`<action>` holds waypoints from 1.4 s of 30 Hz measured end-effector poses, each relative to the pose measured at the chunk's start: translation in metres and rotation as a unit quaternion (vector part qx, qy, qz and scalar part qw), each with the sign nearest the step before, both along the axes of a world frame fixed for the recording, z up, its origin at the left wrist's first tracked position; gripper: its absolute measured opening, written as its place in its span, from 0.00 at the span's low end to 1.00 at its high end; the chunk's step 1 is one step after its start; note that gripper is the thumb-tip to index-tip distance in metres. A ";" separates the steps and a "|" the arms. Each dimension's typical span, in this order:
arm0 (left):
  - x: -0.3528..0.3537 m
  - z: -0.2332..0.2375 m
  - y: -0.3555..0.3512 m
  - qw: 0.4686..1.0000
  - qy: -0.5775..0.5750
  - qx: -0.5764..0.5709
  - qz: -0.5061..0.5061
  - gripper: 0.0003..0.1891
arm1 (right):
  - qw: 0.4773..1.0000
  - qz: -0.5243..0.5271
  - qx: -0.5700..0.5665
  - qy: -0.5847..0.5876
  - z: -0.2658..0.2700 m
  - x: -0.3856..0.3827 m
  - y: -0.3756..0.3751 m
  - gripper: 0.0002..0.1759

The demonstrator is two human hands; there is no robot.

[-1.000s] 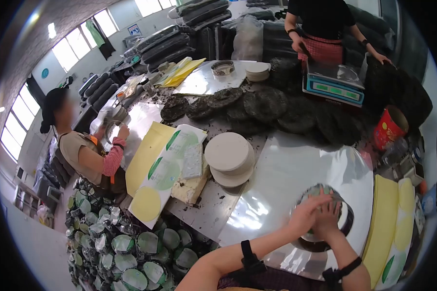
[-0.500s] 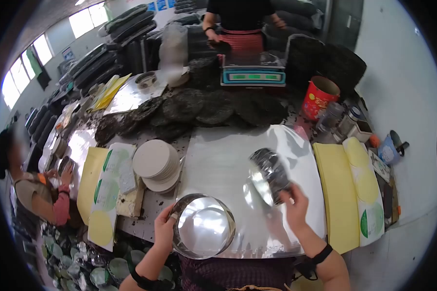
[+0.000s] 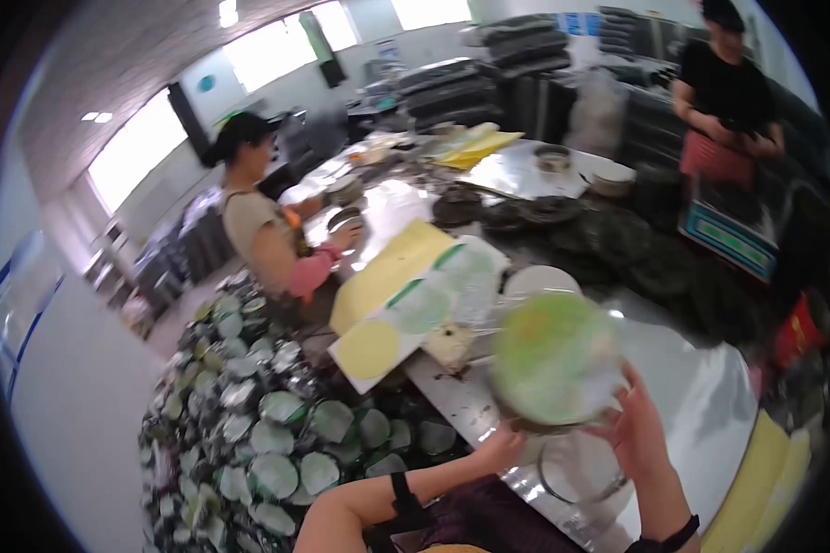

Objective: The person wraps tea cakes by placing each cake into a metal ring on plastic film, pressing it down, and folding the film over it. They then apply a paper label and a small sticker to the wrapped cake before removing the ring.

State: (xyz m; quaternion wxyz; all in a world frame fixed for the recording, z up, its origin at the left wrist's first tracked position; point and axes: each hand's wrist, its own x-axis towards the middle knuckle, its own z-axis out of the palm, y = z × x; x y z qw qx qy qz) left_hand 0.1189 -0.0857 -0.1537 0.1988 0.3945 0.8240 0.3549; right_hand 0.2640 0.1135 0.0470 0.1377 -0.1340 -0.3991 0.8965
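A round film-wrapped packet (image 3: 558, 355) with a green and white face is raised over the table edge, blurred by motion. My left hand (image 3: 502, 449) grips its lower left edge. At its lower right, my right hand (image 3: 634, 419) curls its fingers against the rim. Dark material shows along the packet's bottom edge. Below the hands, a round metal ring (image 3: 542, 468) rests on the shiny metal sheet (image 3: 687, 369), partly hidden by my hands. Behind the packet sits a stack of pale round discs (image 3: 539, 280).
Many similar wrapped packets (image 3: 272, 472) lie heaped at lower left. Yellow and printed label sheets (image 3: 392, 281) lie beside the disc stack. Dark round cakes (image 3: 609, 230) run along the back. One co-worker (image 3: 258, 217) works at left; another (image 3: 724, 101) stands behind a scale (image 3: 730, 241).
My view has swung left toward the heap. The wrapped packet, earlier in my right hand, is now at both hands with its green face showing. My left hand has let go of the ring.
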 end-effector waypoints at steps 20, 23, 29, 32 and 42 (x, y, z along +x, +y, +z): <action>-0.043 0.008 0.093 0.770 0.076 0.076 -0.629 0.08 | 0.535 0.021 0.818 -0.209 -0.114 0.089 0.030 0.21; -0.046 0.022 0.097 0.791 -0.030 -0.002 -0.611 0.06 | 0.583 -0.088 0.792 -0.160 -0.088 0.051 0.044 0.14; -0.053 0.060 0.101 0.844 -0.090 -0.022 -0.528 0.11 | 0.574 -0.065 0.791 -0.200 -0.111 0.084 0.062 0.13; -0.063 0.066 0.092 0.801 0.118 0.168 -0.563 0.12 | 0.601 -0.079 0.766 -0.213 -0.098 0.101 0.051 0.09; -0.037 0.033 0.077 0.830 0.021 0.018 -0.557 0.08 | 0.569 -0.148 0.780 -0.216 -0.108 0.138 0.025 0.15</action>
